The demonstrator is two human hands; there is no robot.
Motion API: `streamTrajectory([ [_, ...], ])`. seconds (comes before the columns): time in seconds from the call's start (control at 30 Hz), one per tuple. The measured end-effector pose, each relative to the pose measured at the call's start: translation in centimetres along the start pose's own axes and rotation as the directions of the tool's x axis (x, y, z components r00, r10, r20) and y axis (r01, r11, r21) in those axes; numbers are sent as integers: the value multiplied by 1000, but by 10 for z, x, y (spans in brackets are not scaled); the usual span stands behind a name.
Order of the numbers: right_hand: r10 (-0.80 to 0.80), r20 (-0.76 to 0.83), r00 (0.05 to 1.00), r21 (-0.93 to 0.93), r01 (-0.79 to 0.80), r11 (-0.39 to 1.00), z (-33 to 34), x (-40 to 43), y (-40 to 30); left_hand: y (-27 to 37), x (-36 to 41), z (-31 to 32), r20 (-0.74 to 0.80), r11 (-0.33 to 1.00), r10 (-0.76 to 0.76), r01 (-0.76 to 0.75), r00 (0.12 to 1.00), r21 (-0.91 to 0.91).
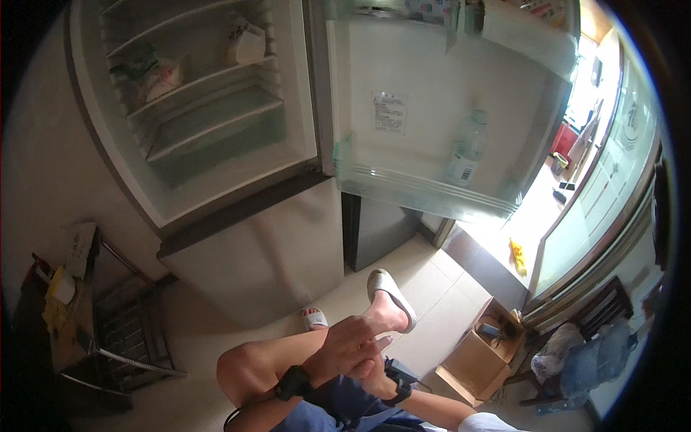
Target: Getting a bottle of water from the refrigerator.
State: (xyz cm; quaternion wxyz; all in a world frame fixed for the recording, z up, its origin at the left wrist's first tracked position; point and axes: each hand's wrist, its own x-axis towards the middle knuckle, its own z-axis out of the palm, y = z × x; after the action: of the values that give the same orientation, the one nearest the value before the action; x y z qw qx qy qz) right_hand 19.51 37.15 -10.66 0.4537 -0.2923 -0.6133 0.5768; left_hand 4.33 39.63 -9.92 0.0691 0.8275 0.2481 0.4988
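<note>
My left hand (345,347) and my right hand (373,376) meet over my lap, the fingers overlapping. Something pale (384,342) pokes out beside them; whether it is a fingertip or a small held object I cannot make out. Black bands wrap both wrists, and a dark box-shaped device (400,370) sits by the right one. Beyond my feet stands a refrigerator with its upper compartment (216,162) exposed and its door (421,70) swung to the right. Plastic bags (162,80) rest on a shelf. A clear plastic bottle (467,151) stands in the lower door rack (426,191).
To the left is a metal-framed rack (135,329) with items on top. An opened cardboard box (474,363) lies on the tiled floor at right, near a chair (599,313) bearing bags. Past the sliding glass door (596,200), a yellow object (517,256) lies on the floor.
</note>
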Motion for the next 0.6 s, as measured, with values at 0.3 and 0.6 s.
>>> streamTrajectory([
  [0.3, -768, -309, 561, -843, 212, 494, -99, 98, -127, 25, 31, -35, -15, 932, -175, 170, 984, 319],
  [0.6, -451, -542, 709, -754, -173, 634, -162, 213, -201, 17, 30, -17, 27, 899, -8, -5, 1000, 437],
])
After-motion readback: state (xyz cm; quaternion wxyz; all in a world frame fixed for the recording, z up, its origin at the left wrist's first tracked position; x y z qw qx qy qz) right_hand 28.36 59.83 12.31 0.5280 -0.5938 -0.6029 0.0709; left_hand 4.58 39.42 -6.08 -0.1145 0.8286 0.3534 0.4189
